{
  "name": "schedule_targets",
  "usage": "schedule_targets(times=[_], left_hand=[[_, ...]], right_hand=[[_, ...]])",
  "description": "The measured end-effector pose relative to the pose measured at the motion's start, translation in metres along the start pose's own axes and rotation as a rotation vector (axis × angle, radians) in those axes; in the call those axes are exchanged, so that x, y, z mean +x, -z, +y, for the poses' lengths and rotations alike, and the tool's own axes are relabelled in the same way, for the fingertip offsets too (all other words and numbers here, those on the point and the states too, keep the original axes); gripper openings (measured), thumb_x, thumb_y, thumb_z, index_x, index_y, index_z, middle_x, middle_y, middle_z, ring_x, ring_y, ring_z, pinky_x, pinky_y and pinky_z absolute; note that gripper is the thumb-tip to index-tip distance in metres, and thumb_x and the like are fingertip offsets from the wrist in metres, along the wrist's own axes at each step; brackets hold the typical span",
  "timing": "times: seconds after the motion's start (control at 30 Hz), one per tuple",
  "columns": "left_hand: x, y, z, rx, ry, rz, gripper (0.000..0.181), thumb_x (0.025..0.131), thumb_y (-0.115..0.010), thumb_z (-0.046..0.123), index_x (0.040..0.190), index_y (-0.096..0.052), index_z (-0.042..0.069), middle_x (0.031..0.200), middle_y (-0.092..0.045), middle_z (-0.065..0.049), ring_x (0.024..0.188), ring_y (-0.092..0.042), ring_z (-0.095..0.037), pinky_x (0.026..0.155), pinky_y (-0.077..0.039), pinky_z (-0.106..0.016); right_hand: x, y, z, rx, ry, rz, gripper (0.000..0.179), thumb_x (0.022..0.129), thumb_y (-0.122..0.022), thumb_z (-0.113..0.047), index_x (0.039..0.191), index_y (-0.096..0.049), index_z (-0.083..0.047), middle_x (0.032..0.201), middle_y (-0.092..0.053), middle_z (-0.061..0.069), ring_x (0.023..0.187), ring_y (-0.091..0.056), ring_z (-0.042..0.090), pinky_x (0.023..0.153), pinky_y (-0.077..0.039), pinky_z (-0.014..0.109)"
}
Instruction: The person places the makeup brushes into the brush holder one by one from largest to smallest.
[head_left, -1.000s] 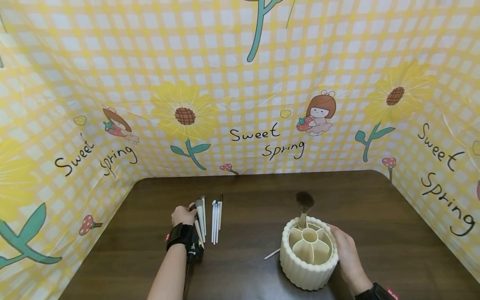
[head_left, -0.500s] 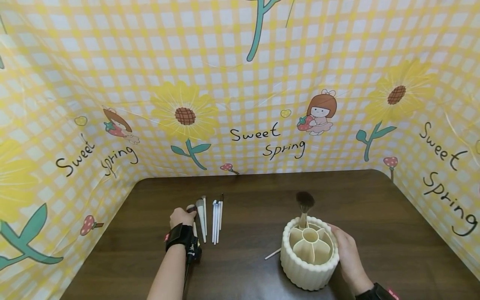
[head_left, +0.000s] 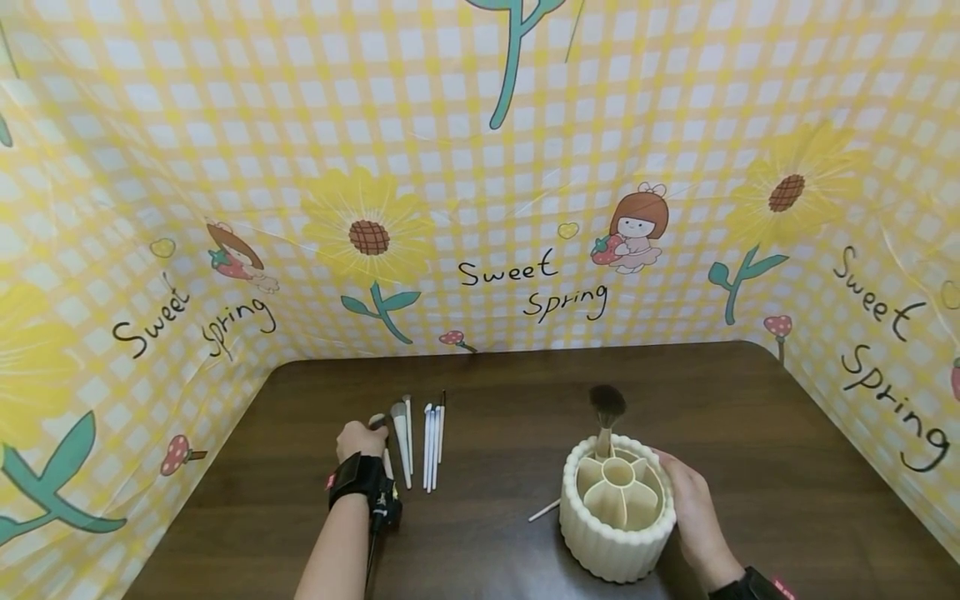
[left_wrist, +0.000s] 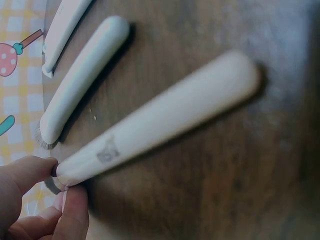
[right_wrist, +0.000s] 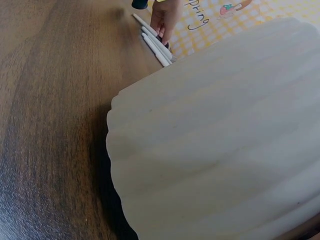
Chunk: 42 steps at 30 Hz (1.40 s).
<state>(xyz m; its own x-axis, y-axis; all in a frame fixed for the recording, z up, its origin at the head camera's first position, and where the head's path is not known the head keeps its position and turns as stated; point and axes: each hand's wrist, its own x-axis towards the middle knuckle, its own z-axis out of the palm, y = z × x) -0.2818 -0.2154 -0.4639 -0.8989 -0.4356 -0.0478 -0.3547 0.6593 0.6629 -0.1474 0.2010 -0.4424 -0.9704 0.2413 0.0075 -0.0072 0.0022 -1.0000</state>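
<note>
My left hand (head_left: 358,439) pinches a makeup brush (left_wrist: 160,117) between thumb and fingers, close to its bristle end. In the left wrist view its pale handle slants across the dark tabletop, and the bristles are mostly hidden by the fingers. Just right of it lie two more makeup brushes (head_left: 401,429) with grey heads. My right hand (head_left: 699,517) holds the right side of a cream round brush holder (head_left: 618,546), its fingertips hidden behind the wall. One dark fluffy brush (head_left: 607,406) stands upright in a rear compartment of the holder.
Several thin white brushes (head_left: 431,446) lie side by side at the middle left of the brown table (head_left: 495,533). A thin white stick (head_left: 544,510) pokes out beside the holder's left side. A yellow checked cloth (head_left: 495,208) walls the back and sides.
My left hand has shifted slightly left with the pinched brush, widening the gap to the grey-headed brushes. The right hand and holder stay in place.
</note>
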Motion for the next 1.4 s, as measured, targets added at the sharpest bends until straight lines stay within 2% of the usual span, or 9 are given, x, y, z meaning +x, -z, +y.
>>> schedule_targets(times=[0.23,0.43,0.53,0.63,0.73,0.87,0.93,1.07,1.4], left_hand=[[0.001,-0.001,-0.005,0.001,-0.025,0.051,0.037,0.082,-0.058,0.023,0.091,-0.063,-0.013,0.103,-0.062,-0.038,0.091,-0.06,-0.051,0.08,-0.048,-0.054],[0.0,0.005,0.001,-0.013,-0.024,0.095,0.037,0.082,-0.06,0.024,0.087,-0.065,-0.012,0.1,-0.063,-0.038,0.089,-0.061,-0.051,0.079,-0.048,-0.055],[-0.002,0.007,0.007,-0.031,-0.03,0.137,0.032,0.081,-0.061,0.024,0.075,-0.064,-0.007,0.088,-0.066,-0.031,0.082,-0.061,-0.047,0.075,-0.049,-0.054],[-0.002,0.008,0.016,-0.065,-0.048,0.181,0.033,0.081,-0.062,0.023,0.057,-0.054,0.002,0.067,-0.062,-0.02,0.071,-0.059,-0.041,0.069,-0.047,-0.05],[-0.002,0.008,0.026,-0.091,-0.083,0.227,0.037,0.081,-0.061,0.024,0.05,-0.051,0.007,0.062,-0.06,-0.015,0.069,-0.059,-0.038,0.068,-0.047,-0.049],[-0.005,0.01,0.043,-0.124,-0.117,0.225,0.032,0.082,-0.058,0.027,0.063,-0.065,0.002,0.079,-0.069,-0.021,0.079,-0.063,-0.041,0.075,-0.049,-0.05],[-0.008,0.011,0.052,-0.144,-0.12,0.199,0.032,0.083,-0.056,0.028,0.072,-0.068,0.0,0.086,-0.07,-0.023,0.082,-0.063,-0.041,0.078,-0.049,-0.048],[-0.016,0.013,0.07,-0.17,-0.144,0.191,0.03,0.083,-0.057,0.027,0.078,-0.067,-0.001,0.088,-0.069,-0.021,0.083,-0.062,-0.039,0.079,-0.049,-0.046],[-0.042,0.018,0.11,-0.251,-0.264,0.155,0.026,0.081,-0.06,0.025,0.089,-0.069,0.002,0.088,-0.072,-0.016,0.087,-0.065,-0.033,0.082,-0.049,-0.043]], right_hand=[[-0.001,-0.001,0.0,0.004,-0.012,0.001,0.037,0.102,-0.037,-0.024,0.085,-0.067,-0.039,0.085,-0.065,-0.025,0.086,-0.058,-0.008,0.078,-0.047,0.012],[-0.001,-0.001,-0.001,-0.002,-0.016,0.0,0.035,0.102,-0.038,-0.024,0.086,-0.067,-0.037,0.085,-0.065,-0.025,0.087,-0.058,-0.008,0.078,-0.047,0.012],[-0.001,-0.001,-0.001,0.0,-0.033,0.004,0.036,0.102,-0.038,-0.025,0.083,-0.066,-0.039,0.084,-0.064,-0.026,0.086,-0.057,-0.009,0.078,-0.047,0.011],[-0.001,-0.001,-0.002,0.001,-0.06,0.011,0.038,0.102,-0.039,-0.025,0.08,-0.065,-0.042,0.083,-0.064,-0.027,0.085,-0.057,-0.01,0.077,-0.047,0.011],[-0.001,-0.001,-0.002,-0.007,-0.079,0.016,0.039,0.102,-0.039,-0.026,0.079,-0.064,-0.044,0.083,-0.063,-0.028,0.085,-0.057,-0.01,0.078,-0.046,0.01],[-0.001,0.0,-0.003,-0.003,-0.093,0.014,0.038,0.102,-0.039,-0.027,0.078,-0.065,-0.044,0.083,-0.063,-0.028,0.085,-0.056,-0.01,0.078,-0.046,0.01],[0.0,0.0,-0.003,0.004,-0.095,0.012,0.039,0.102,-0.039,-0.027,0.078,-0.065,-0.044,0.083,-0.063,-0.028,0.085,-0.056,-0.01,0.078,-0.046,0.01],[0.0,-0.001,-0.004,0.015,-0.094,0.01,0.039,0.102,-0.04,-0.027,0.077,-0.065,-0.044,0.082,-0.063,-0.027,0.085,-0.057,-0.01,0.077,-0.046,0.01],[0.0,-0.001,-0.003,0.016,-0.102,0.023,0.039,0.101,-0.041,-0.026,0.075,-0.065,-0.044,0.08,-0.063,-0.026,0.083,-0.057,-0.009,0.077,-0.046,0.011]])
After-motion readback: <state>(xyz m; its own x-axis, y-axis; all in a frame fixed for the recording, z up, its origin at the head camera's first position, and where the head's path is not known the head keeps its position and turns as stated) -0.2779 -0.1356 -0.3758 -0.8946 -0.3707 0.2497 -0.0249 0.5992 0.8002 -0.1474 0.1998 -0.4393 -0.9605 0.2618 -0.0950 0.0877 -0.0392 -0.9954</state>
